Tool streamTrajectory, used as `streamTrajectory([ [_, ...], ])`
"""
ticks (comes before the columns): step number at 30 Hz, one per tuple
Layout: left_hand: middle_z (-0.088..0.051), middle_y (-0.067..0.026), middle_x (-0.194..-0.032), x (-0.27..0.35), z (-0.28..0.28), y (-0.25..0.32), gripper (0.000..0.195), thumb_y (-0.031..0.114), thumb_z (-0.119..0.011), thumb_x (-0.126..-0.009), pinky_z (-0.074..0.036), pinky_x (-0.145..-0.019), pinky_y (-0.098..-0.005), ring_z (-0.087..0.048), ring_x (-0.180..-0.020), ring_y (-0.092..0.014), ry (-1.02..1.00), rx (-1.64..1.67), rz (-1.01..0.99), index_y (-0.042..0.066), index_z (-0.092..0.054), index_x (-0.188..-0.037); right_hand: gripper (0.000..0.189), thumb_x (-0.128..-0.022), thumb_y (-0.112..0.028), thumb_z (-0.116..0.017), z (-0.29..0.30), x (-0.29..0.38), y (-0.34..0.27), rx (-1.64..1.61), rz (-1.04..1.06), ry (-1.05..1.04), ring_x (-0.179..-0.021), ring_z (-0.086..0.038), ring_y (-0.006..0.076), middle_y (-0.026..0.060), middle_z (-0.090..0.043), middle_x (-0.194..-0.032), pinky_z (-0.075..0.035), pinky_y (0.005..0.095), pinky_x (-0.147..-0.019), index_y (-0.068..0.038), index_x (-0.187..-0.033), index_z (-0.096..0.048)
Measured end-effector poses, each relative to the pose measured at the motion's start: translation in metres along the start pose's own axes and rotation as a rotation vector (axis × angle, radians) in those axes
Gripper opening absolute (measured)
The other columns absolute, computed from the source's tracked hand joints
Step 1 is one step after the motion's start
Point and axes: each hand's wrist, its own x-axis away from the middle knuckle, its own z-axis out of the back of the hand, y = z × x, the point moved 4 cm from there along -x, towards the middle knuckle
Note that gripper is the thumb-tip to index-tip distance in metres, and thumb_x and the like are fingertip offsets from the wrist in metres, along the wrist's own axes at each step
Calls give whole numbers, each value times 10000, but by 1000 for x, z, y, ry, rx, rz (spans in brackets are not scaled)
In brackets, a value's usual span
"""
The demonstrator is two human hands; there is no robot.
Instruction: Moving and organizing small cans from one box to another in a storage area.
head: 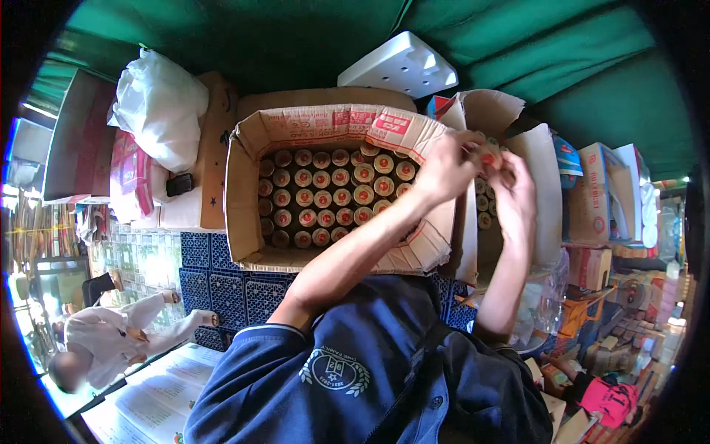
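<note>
A large cardboard box point(247, 183) with its flaps up stands before me, holding rows of small round-lidded containers point(321, 178). Each lid is pale with a red mark at its centre. My left hand point(448, 166) reaches across this box to its right rim, fingers curled; what they hold is hidden. Beside it my right hand point(515, 186) grips a small container with a red mark point(490, 160) over the second open carton. Below the hands, that second carton point(538, 194) holds more of the round-lidded containers point(485, 220).
Blue plastic crates point(227, 291) are stacked below the box. To the left are a white plastic bag point(158, 105) and cartons point(213, 166). A white foam piece point(400, 65) leans behind, against green tarpaulin point(266, 44). A person in white point(108, 338) is at left, another in pink point(609, 400) at lower right.
</note>
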Motion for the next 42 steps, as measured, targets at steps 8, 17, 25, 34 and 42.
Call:
streamTrajectory([
  [8,-738,-163,-880,38,113,-27,271,169,-665,-885,-538,-710,-319,-691,-778,-176,198,-122,257,-11,-720,-1080,363,-900,-81,-682,-124,-2,4,-79,-29,-312,-982,-682,211,168,-678,-1136,-555,335,-842,-2,-1238,-576],
  [17,-730,-130,-858,62,187,-108,262,142,-669,-823,-527,-727,-312,-670,-769,-169,334,-217,416,-1,-741,-1031,512,-765,63,-596,-237,-19,69,104,-49,-374,-1152,-623,322,201,-650,-1228,-473,386,-1029,-60,-1261,-619],
  [25,-729,-120,-926,72,196,-153,260,70,-653,-810,-521,-756,-301,-662,-817,-174,402,-61,647,-32,-727,-1037,503,-775,37,-629,-254,-14,67,342,47,-361,-1105,-635,355,217,-649,-1206,-495,404,-1005,-42,-1271,-610],
  [34,-679,-132,-1031,69,200,-215,293,53,-602,-826,-487,-748,-350,-620,-877,-199,361,-29,738,-17,-690,-1097,416,-817,-20,-638,-274,-14,97,390,1,-301,-1056,-631,383,235,-650,-1143,-505,429,-952,-69,-1231,-637],
  [42,-655,-114,-995,66,192,-213,272,2,-563,-831,-471,-681,-360,-589,-809,-174,531,163,883,-52,-642,-1085,202,-903,-122,-662,-238,7,59,298,46,-373,-767,-677,251,162,-696,-929,-556,388,-739,-3,-1066,-655],
])
